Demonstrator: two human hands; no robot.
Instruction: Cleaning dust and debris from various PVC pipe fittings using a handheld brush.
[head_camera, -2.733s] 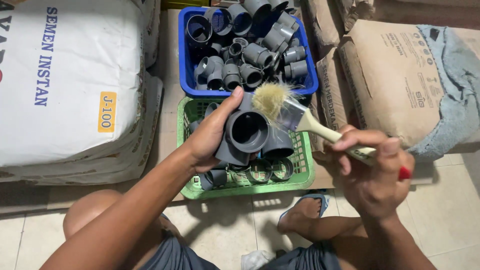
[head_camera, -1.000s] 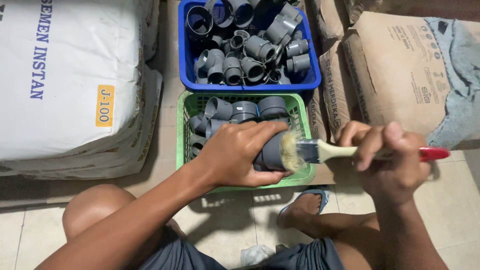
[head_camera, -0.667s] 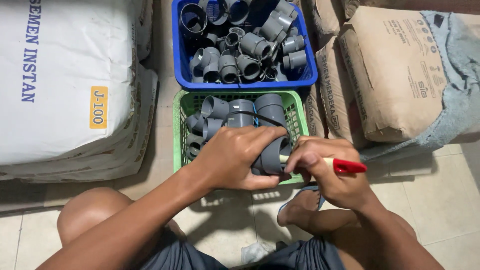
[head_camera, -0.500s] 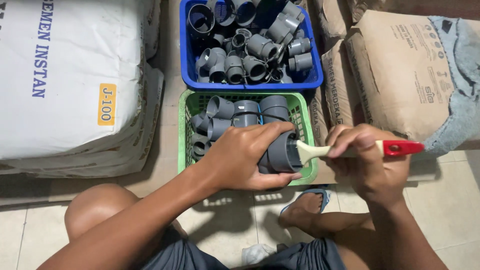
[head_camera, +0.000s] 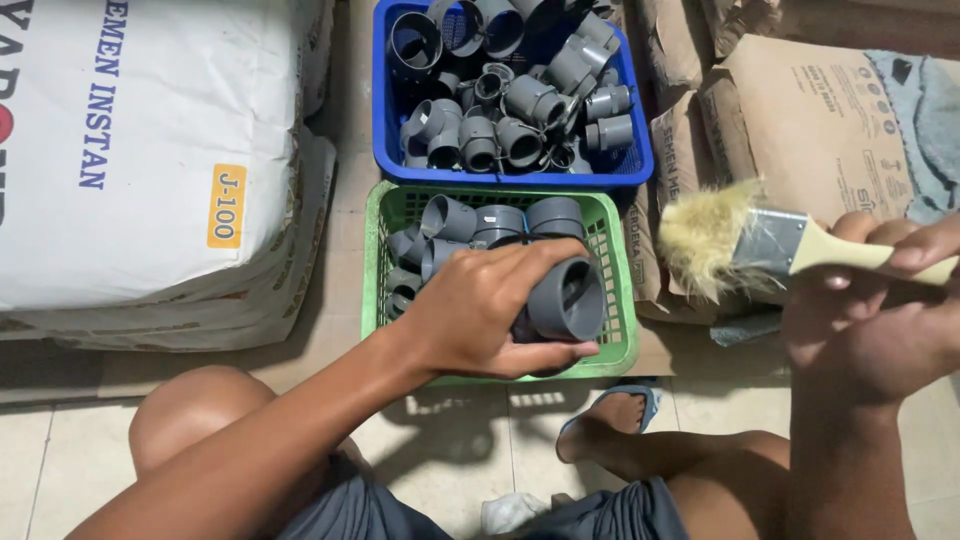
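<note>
Left hand (head_camera: 490, 315) grasps a grey fitting (head_camera: 565, 298) over the green basket (head_camera: 622, 330). Right hand (head_camera: 880, 310), at 3 o'clock, is clenched on the brush (head_camera: 745, 240), lifted clear. Blue basket (head_camera: 640, 165) at 12 o'clock. Step, as judged: between brush strokes; next, bristles must meet the fitting.

Grey fitting (head_camera: 566, 298) — gripped; brush (head_camera: 745, 243) aloft, perhaps dusty.
</note>
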